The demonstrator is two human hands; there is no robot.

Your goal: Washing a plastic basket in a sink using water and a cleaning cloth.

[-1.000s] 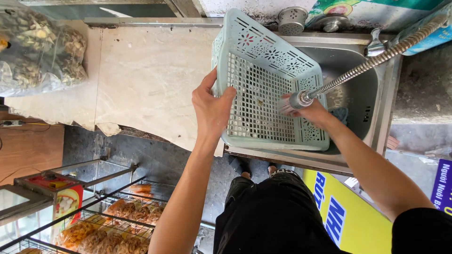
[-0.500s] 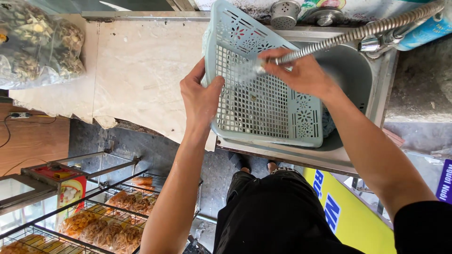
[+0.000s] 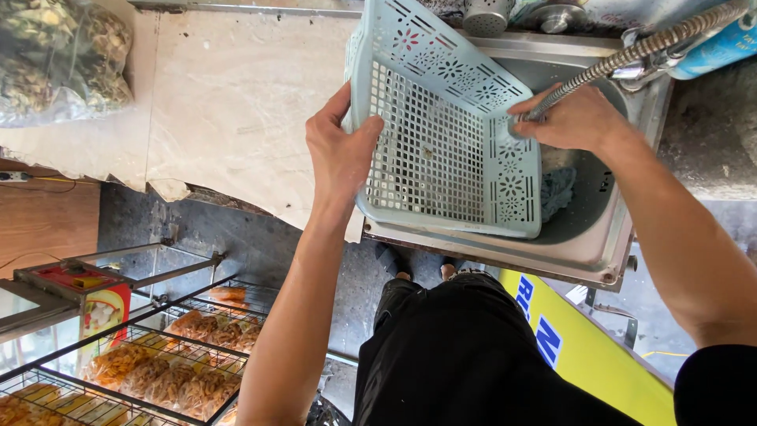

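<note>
basket [image 3: 441, 134] fills sink [image 3: 583, 237] mouth — counter [image 3: 229, 102] left open

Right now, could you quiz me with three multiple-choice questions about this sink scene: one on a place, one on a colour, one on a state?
1. Where is the basket?
A. over the sink
B. on the floor
C. on the wire rack

2. What colour is the basket?
A. red
B. pale blue-green
C. black

3. How is the basket held?
A. lying flat
B. tilted, the left hand gripping its rim
C. hanging from a hook

Answers: 1 A, the steel basin lies beneath it. 2 B, its plastic is pale blue-green. 3 B, it stands slanted while the right hand holds the hose.
</note>
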